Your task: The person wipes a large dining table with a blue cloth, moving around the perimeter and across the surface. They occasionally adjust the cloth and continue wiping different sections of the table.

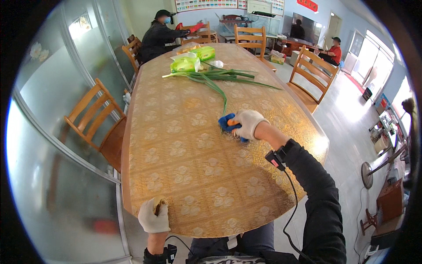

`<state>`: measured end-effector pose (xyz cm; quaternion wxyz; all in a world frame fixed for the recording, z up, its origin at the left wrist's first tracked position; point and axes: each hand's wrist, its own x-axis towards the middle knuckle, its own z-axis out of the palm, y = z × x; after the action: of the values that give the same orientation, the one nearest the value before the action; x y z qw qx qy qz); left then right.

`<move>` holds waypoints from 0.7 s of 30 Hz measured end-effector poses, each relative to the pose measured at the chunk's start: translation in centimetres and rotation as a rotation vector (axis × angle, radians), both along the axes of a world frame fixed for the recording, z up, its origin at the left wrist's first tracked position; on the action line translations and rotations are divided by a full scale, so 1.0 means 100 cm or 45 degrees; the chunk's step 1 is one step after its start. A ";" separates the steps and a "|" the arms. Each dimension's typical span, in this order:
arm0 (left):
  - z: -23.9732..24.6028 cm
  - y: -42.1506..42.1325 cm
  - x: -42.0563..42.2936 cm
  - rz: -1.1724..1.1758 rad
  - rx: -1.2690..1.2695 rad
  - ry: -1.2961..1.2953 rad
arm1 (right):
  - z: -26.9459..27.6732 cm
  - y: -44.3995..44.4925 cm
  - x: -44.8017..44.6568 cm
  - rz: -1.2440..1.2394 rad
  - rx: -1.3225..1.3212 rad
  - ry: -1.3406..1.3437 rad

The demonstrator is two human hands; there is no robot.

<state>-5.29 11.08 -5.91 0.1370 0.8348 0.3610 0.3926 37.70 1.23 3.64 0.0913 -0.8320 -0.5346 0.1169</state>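
Observation:
My right hand (249, 124), in a white fingerless-looking glove, presses a blue cloth (226, 123) onto the patterned cover of a long table (184, 142). My left hand (154, 216), gloved the same way, is at the table's near left edge, closed around a small brownish item (160, 206) that I cannot identify. Long green leaves of scallions (211, 77) lie across the far half of the table, one leaf bending down to the blue cloth. Behind them are green soft packs of tissues (185, 63) and a small white crumpled thing (217, 64).
Wooden chairs stand at the left (95, 115) and right (311, 77) sides and the far end. A person in black with red gloves (161, 36) sits at the far left; another in red (334, 52) sits far right. A cable hangs from my right wrist.

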 end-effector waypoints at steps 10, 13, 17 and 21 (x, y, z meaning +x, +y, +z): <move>0.009 -0.004 0.001 -0.022 -0.002 0.046 | -0.001 0.010 -0.062 0.581 0.062 -0.042; 0.013 -0.006 0.000 -0.033 -0.071 0.049 | -0.009 0.033 -0.020 0.544 0.118 -0.252; 0.015 -0.005 0.000 -0.054 -0.095 0.038 | -0.012 0.058 0.070 0.130 0.102 -0.532; 0.014 -0.003 0.000 -0.046 0.008 0.042 | 0.008 0.071 0.140 -0.459 -0.557 -1.031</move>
<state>-5.32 10.82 -4.56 0.1355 0.8480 0.3468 0.3771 51.69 8.34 4.45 -0.2818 -0.8895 -0.3376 -0.1241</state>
